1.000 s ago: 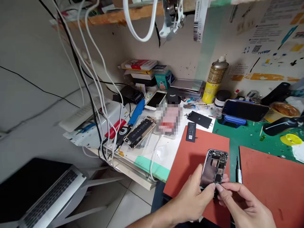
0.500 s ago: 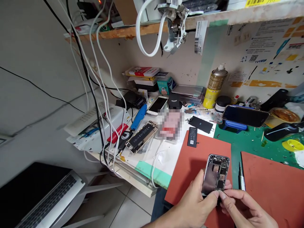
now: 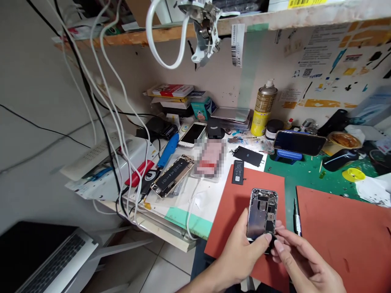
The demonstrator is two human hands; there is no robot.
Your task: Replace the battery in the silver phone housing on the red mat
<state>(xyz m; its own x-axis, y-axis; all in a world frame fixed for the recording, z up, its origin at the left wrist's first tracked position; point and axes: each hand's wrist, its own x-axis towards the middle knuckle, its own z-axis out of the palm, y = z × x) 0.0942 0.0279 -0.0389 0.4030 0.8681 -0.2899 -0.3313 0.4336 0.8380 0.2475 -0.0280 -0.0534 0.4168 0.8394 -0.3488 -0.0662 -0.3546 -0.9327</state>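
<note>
My left hand point(image 3: 241, 252) grips an opened phone body point(image 3: 258, 215) by its left side and lower end, with the thumb pressed on the bottom edge. The silver frame shows a bare battery bay at left and circuit boards at right. My right hand point(image 3: 302, 256) is at the phone's lower right corner, thumb and fingers curled close together by a small dark part point(image 3: 270, 245); what exactly they pinch is hidden. Beyond the phone, a black phone battery point(image 3: 237, 172) lies over the top edge of the left red mat point(image 3: 220, 232).
A screwdriver point(image 3: 297, 219) lies between the left mat and the right red mat point(image 3: 345, 240). A dark rectangular plate point(image 3: 248, 155), another opened phone point(image 3: 172, 176) and a white phone point(image 3: 192, 134) lie farther back. A spray can point(image 3: 264, 108) and a phone on a blue stand point(image 3: 287, 156) stand behind.
The view has shifted, so the bench sits farther left. My right thumb has drawn slightly away from my left thumb, and a dark part shows between them. My left hand keeps its grip.
</note>
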